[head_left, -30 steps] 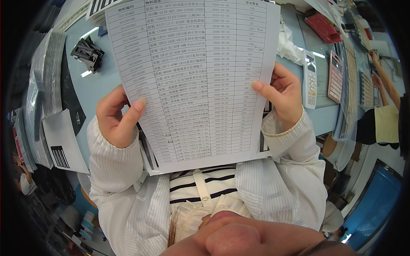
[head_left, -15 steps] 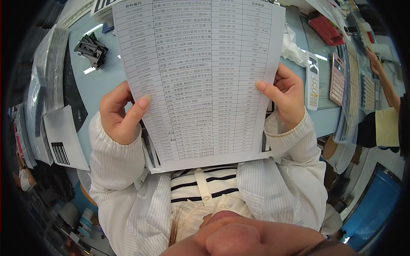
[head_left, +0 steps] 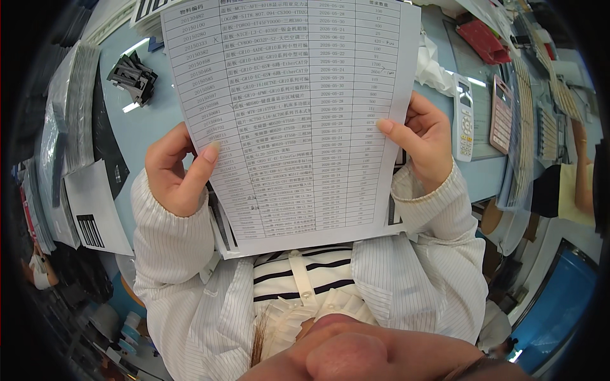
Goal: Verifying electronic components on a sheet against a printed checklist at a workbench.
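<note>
A printed sheet of paper (head_left: pixel 279 146), filled with a table and a few handwritten marks, is held up in front of my chest. My left hand (head_left: pixel 180 170) pinches its left edge, thumb on the printed face and fingers behind. On the opposite edge my right hand (head_left: pixel 424 141) grips it the same way, with the thumb lying over the front. The fingertips behind the paper are hidden. Part of another sheet with dark printed blocks (head_left: pixel 395 213) peeks out behind the lower part of the page.
Black plastic parts (head_left: pixel 133 79) lie on the table at the left, near stacked, plastic-wrapped sheets (head_left: pixel 71 108). To the right are crumpled white wrapping (head_left: pixel 435 71), a white keypad device (head_left: pixel 463 119), a pink calculator (head_left: pixel 502 115) and a red pouch (head_left: pixel 484 41). Another person's arm (head_left: pixel 581 159) shows far right.
The sheet and both my hands have shifted slightly left, the grip unchanged. At the far right, the other person's arm has drawn back from the table toward their body.
</note>
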{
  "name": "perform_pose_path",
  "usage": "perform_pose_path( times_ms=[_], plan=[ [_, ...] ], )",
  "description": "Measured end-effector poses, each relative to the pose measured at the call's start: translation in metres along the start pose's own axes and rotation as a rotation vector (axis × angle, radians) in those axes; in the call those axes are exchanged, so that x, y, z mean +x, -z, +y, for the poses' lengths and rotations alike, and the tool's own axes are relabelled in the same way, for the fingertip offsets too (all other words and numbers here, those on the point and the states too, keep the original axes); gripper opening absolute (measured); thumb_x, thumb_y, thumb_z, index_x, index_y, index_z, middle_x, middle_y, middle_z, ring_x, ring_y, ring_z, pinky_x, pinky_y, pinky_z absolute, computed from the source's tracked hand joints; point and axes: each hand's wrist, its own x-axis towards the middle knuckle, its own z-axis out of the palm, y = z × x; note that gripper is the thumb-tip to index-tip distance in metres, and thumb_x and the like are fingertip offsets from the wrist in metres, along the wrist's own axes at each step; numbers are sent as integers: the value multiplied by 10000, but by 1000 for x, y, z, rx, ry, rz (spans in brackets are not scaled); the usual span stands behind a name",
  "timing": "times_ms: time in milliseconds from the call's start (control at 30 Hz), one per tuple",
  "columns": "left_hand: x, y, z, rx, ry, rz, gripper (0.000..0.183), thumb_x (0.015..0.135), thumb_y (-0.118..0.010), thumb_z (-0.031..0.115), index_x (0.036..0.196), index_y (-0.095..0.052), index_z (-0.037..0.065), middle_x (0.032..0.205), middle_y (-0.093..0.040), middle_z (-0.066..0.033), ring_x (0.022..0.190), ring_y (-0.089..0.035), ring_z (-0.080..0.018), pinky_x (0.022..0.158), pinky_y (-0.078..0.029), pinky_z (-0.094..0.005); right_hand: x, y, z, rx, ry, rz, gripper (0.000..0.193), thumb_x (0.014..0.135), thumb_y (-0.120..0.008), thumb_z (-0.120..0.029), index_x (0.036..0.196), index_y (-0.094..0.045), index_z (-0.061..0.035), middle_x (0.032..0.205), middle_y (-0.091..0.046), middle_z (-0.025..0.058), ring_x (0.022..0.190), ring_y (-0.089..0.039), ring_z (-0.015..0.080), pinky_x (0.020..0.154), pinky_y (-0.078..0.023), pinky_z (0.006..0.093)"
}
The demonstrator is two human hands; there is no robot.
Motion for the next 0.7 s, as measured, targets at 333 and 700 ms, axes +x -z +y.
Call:
perform_pose_path(
  times_ms=[333, 700],
  plan=[
    [0, 0, 0, -6, -7, -2, 235, 777, -516, 73, 947, -535, -88, 837, -605, -111, 743, -560, -149, 712, -429, -260, 0, 0, 0, 5, -7, -10, 398, 718, -634, -56, 1071, -493, 65, 963, -592, 128, 842, -578, 160, 759, -456, 261],
    [0, -1, 0, -9, 3, 5, 239, 779, -517, 79, 954, -539, -84, 846, -603, -107, 753, -555, -148, 719, -423, -260, -1, 1, -1, -15, -8, -17, 427, 716, -641, -66, 1092, -486, 66, 972, -590, 130, 849, -578, 165, 767, -455, 265]
  ],
)
